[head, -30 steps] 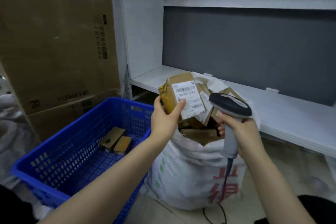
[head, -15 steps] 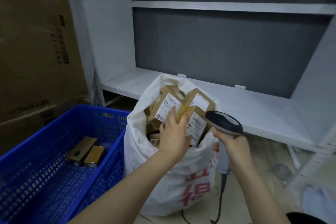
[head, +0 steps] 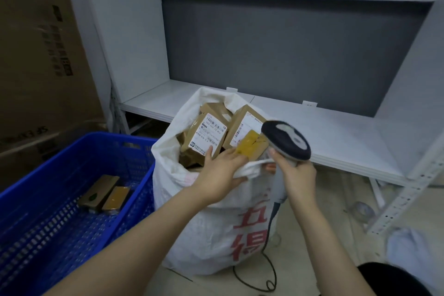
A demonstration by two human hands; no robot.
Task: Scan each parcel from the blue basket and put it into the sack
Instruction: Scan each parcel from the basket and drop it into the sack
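White woven sack stands brimful between the blue basket and the shelf. The left hand lies released, fingers straight on the top parcels at the rim. The right hand grasps the scanner beside it. Two small parcels lie in the basket.

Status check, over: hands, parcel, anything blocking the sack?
Left hand open, fingers on labelled parcel in sack. Right hand grips scanner. Two parcels wait in blue basket. Nothing blocking.
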